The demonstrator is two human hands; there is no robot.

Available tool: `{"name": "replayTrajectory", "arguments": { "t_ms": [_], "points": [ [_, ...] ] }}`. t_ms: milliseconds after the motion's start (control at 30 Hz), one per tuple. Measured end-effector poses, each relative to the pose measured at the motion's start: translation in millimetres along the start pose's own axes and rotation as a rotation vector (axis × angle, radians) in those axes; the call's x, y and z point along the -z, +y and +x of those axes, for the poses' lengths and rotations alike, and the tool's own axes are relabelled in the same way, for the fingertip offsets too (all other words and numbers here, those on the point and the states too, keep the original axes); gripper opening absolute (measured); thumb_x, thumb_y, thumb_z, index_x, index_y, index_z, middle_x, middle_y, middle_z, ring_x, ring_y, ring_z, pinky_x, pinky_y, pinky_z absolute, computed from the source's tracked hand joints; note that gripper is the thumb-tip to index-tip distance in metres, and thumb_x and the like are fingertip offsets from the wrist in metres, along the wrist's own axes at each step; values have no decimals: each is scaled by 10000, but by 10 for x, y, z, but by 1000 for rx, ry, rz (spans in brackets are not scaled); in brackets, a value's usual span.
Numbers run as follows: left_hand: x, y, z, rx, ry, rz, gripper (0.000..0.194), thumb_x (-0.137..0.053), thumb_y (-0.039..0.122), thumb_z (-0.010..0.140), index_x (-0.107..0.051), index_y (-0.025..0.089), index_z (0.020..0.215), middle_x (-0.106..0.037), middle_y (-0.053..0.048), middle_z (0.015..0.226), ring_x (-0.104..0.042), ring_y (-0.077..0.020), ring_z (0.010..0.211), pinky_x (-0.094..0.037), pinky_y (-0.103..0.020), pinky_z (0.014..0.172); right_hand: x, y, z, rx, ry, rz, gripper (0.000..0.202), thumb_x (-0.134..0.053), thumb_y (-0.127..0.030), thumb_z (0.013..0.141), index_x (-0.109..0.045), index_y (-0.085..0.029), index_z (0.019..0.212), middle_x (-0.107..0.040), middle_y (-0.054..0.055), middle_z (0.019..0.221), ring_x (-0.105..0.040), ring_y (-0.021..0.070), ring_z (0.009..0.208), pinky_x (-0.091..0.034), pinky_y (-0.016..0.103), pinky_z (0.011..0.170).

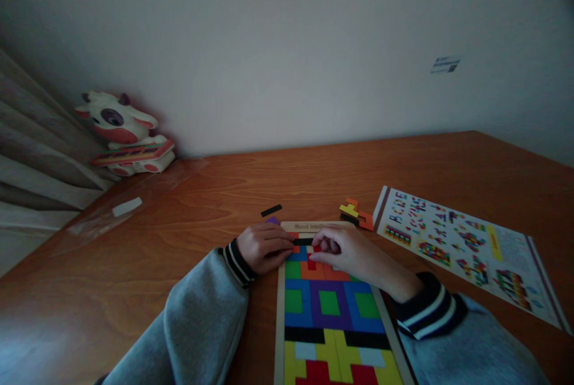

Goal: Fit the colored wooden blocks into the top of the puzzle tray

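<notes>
A wooden puzzle board (pixel 280 313) lies on the table, filled over most of its area with coloured blocks. Near its top left corner rests my left hand (pixel 265 246), fingers together at the left rim; anything under them is hidden. My right hand (pixel 343 247) is over the upper part of the board, fingers curled beside a red piece (pixel 311 258); whether it grips that piece is unclear. Between both hands a black bar (pixel 303 242) lies near the top edge. Lower down are green squares (pixel 329 303) framed in blue and purple, then black, yellow, white and red pieces.
Behind the board lie a loose black bar (pixel 271 211), a purple piece (pixel 272 220) and a small pile with a yellow piece (pixel 348 210). A printed pattern sheet (pixel 466 247) lies at the right. A cow toy (pixel 130 134) stands at the back left.
</notes>
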State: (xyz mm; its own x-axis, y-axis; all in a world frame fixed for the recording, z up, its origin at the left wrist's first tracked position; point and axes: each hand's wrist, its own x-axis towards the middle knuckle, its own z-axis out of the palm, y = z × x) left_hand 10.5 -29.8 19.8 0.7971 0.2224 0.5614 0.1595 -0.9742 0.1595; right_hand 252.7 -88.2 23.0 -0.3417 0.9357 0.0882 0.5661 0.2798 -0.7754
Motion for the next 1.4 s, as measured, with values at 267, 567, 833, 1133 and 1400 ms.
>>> {"name": "replayTrajectory", "arguments": {
  "t_ms": [267,567,833,1133,1400],
  "points": [
    [0,17,-2,-1,15,24,131,-624,170,833,-691,154,945,-744,-85,951,-705,-172,867,-586,-297,813,192,28,4,-18,206,-190,207,-510,-369,916,-653,-220,916,-673,35,800,-597,163,675,-452,301,619],
    [6,22,18,-27,38,47,121,-620,171,832,-695,160,926,-750,-64,897,-705,-154,843,-582,-275,811,500,494,-38,-85,343,-560,211,-544,-322,864,-683,-184,944,-651,95,950,-630,249,874,-483,374,774],
    [-11,3,-17,-11,17,44,133,-622,171,831,-702,156,936,-748,-74,925,-705,-175,856,-588,-301,805,542,485,-49,-99,295,-454,171,-566,-312,872,-679,-196,927,-687,74,948,-650,237,843,-496,377,769],
    [-1,15,6,-19,35,30,121,-629,169,829,-699,151,926,-749,-76,914,-703,-170,850,-585,-294,801,685,508,-120,-112,258,-405,197,-552,-341,875,-707,-219,871,-699,76,901,-653,238,806,-486,382,752],
    [-13,1,-18,-9,3,36,141,-615,171,839,-698,158,952,-747,-72,937,-703,-168,863,-582,-296,816,296,229,-16,101,166,-170,183,-584,-358,883,-674,-214,953,-665,56,944,-629,181,855,-499,320,770]
  ]
}}
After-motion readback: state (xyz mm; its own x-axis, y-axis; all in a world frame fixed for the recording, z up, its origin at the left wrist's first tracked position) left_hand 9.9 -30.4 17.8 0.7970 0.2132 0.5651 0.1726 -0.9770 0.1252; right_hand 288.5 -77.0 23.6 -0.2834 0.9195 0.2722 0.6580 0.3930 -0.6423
